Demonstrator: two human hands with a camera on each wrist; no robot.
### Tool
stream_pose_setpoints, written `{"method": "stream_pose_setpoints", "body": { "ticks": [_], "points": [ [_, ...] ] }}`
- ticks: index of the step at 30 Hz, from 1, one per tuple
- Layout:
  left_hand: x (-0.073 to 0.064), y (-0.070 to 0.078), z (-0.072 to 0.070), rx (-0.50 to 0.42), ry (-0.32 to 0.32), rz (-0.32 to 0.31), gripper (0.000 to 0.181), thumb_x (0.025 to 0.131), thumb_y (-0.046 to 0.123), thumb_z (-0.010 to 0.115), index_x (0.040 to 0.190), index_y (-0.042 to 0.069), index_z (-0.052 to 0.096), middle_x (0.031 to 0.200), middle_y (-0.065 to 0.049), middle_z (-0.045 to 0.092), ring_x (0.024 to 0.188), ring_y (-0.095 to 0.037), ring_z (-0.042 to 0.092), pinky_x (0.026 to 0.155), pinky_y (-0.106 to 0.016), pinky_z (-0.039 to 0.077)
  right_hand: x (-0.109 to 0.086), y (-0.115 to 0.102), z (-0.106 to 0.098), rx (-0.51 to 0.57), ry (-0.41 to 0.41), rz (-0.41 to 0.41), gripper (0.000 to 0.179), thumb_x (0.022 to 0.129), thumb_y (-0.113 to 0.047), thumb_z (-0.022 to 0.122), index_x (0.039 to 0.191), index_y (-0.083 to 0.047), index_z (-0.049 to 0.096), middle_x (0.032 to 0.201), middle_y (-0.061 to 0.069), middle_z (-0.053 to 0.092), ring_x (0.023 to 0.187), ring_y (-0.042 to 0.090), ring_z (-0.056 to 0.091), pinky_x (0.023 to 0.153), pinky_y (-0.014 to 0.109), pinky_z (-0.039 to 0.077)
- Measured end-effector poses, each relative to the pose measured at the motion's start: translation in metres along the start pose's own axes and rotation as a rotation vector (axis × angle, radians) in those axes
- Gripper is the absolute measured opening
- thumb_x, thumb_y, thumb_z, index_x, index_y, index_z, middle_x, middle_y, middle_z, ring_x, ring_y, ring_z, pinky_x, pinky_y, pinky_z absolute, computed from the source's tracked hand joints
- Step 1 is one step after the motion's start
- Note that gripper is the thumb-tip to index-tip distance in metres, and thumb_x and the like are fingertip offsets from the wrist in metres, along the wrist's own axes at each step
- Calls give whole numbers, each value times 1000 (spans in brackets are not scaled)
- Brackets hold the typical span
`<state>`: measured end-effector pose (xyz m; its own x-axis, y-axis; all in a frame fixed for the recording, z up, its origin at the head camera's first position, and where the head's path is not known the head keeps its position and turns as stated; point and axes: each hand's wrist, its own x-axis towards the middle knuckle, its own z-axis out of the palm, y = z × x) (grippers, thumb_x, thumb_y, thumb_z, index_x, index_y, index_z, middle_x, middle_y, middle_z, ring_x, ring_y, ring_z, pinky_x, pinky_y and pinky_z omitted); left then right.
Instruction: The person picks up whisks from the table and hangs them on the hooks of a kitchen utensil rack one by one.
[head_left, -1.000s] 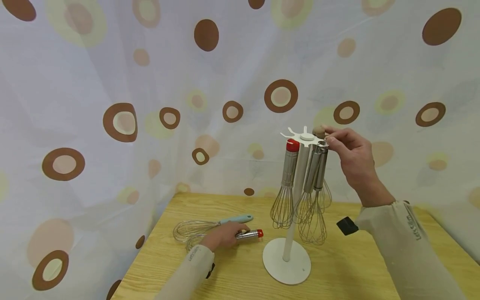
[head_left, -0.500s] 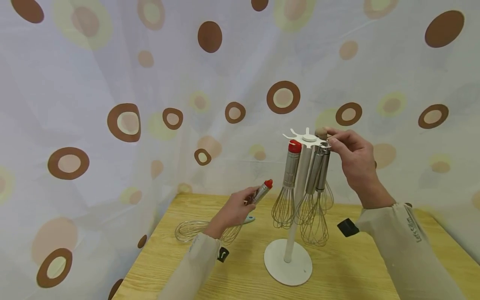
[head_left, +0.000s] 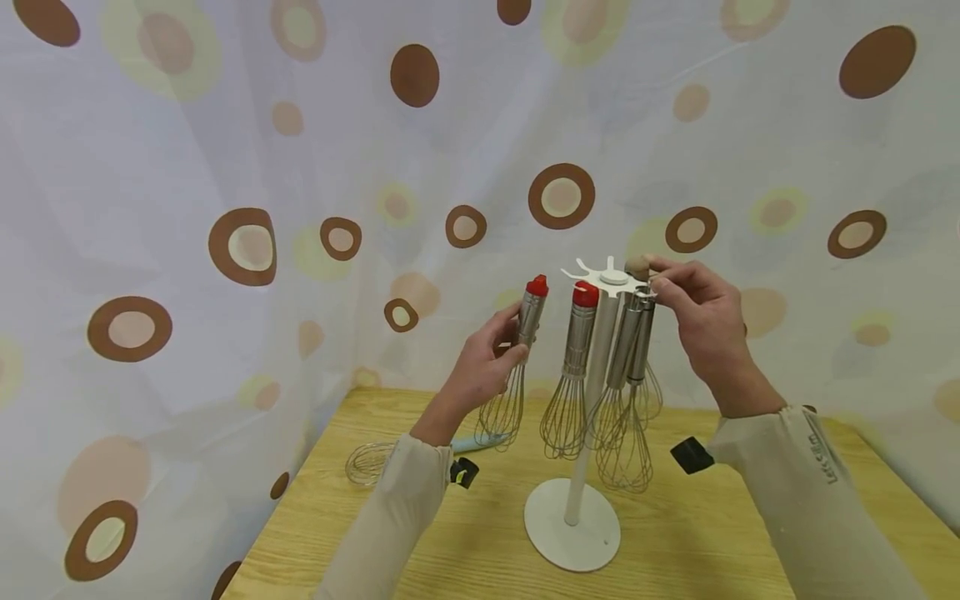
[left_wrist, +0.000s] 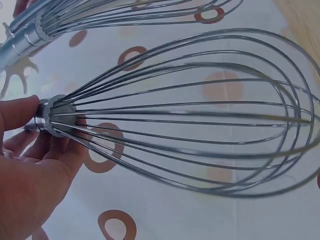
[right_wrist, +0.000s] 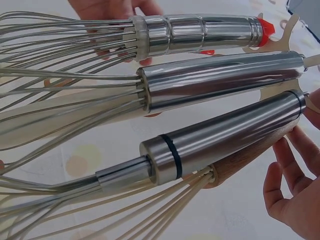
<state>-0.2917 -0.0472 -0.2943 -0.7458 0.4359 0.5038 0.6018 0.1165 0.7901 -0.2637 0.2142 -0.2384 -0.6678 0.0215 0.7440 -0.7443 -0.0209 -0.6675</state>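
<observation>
My left hand (head_left: 480, 367) grips a steel whisk (head_left: 532, 310) by its handle, upright, with the red end cap on top and the wires down. It is just left of a white hanging rack (head_left: 585, 533), apart from it. In the left wrist view, fingers and thumb circle the handle below the wire loops (left_wrist: 185, 110). My right hand (head_left: 708, 325) pinches at a hook end on the rack's right side, beside a wooden-handled whisk (right_wrist: 250, 150). Also hanging there are another red-capped whisk (head_left: 580, 337) and two plain steel-handled whisks (right_wrist: 225, 80).
A whisk with a light blue handle (head_left: 468, 443) lies on the wooden table (head_left: 450, 550), partly behind my left forearm. Several hooks (head_left: 579, 265) at the rack's left and back bear nothing. A dotted curtain (head_left: 420, 192) hangs behind the table.
My left hand has lifted the red-capped whisk from the table and brought it up and right beside the rack, turning it upright. My right hand has stayed at the rack.
</observation>
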Motion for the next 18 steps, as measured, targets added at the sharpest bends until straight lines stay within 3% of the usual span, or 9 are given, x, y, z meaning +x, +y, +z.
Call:
{"method": "stream_pose_setpoints", "body": {
  "ticks": [4, 7, 14, 18],
  "points": [
    [-1, 23, 0, -9, 5, 14, 54, 98, 1, 46, 149, 5, 27, 135, -23, 46, 116, -34, 53, 91, -42, 45, -1, 1, 0, -7, 1, 10, 12, 95, -4, 54, 90, -3, 65, 116, -1, 63, 118, 15, 50, 83, 22, 42],
    [-1, 38, 0, 7, 7, 26, 53, 97, -2, 46, 147, 1, 29, 134, -26, 46, 114, -35, 53, 91, -43, 46, -1, 1, -1, -13, 1, 10, 12, 95, -3, 54, 90, -3, 65, 116, -2, 62, 117, 15, 50, 84, 22, 42],
    [12, 17, 5, 11, 13, 59, 54, 98, 1, 48, 148, 7, 30, 134, -22, 46, 116, -31, 51, 91, -41, 45, 0, 1, 0, 1, 2, 5, 14, 95, -2, 53, 89, -3, 65, 116, -1, 63, 116, 15, 51, 83, 23, 43],
    [15, 12, 8, 37, 14, 95, 54, 97, 2, 51, 147, 9, 33, 129, -20, 50, 113, -28, 51, 91, -37, 45, 0, 0, 0, -1, -5, 2, 14, 95, -1, 53, 89, -4, 65, 117, -1, 63, 116, 15, 51, 83, 23, 43]
  ]
}}
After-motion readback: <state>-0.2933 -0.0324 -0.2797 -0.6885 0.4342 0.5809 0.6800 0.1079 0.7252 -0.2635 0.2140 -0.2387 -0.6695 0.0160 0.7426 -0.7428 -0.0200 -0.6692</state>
